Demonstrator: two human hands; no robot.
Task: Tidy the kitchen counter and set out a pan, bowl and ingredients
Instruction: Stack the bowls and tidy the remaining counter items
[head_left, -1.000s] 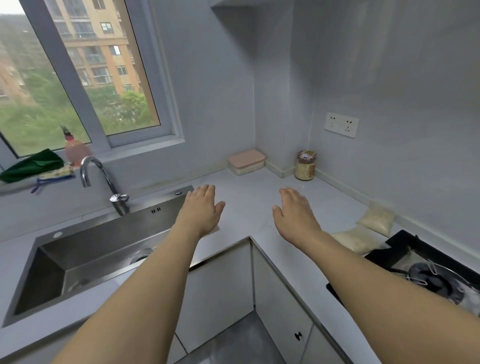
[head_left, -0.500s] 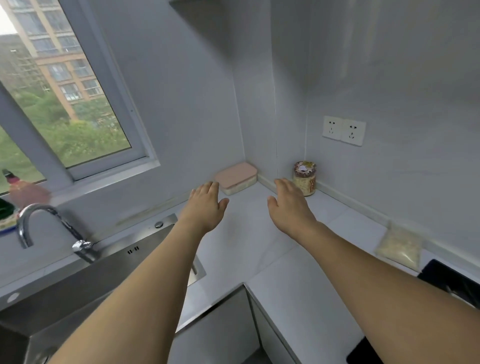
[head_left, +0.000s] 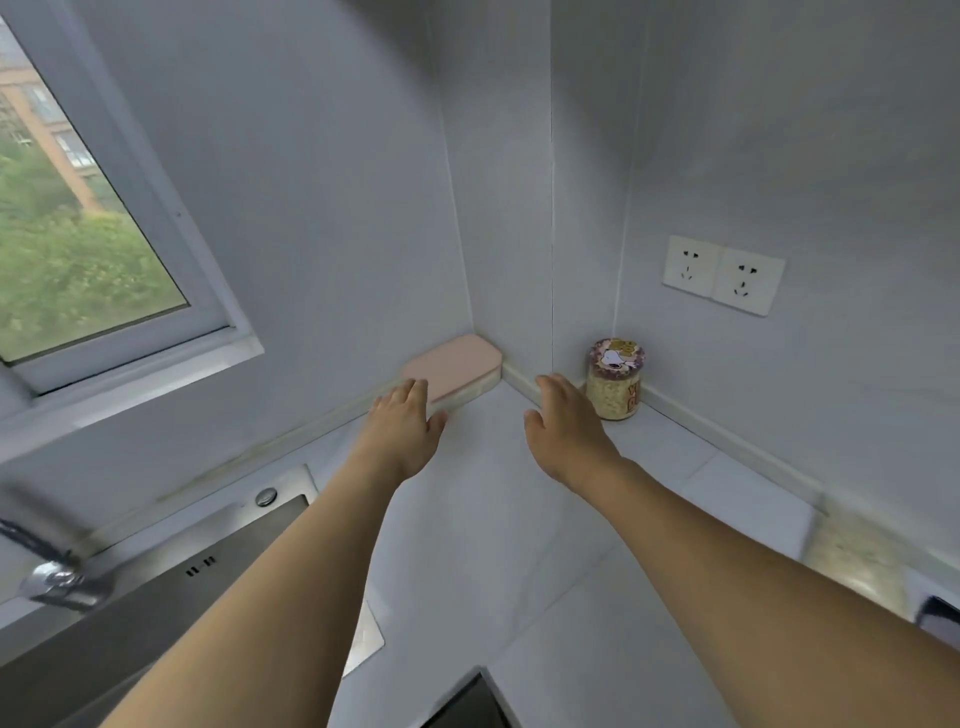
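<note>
While both arms reach into counter (head_left: 519, 519) corner, left hand (head_left: 402, 431) spread, empty, nearing pink-lidded box (head_left: 457, 364); right hand (head_left: 563, 426) spread, empty, beside jar (head_left: 614, 379), probably to grab both.

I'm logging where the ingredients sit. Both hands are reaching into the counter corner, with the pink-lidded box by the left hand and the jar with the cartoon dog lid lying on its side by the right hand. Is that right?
Not quite. The jar stands upright against the wall, lid on top, as the head view shows. The rest holds: the left hand is by the pink-lidded box, the right hand by the jar.
</note>
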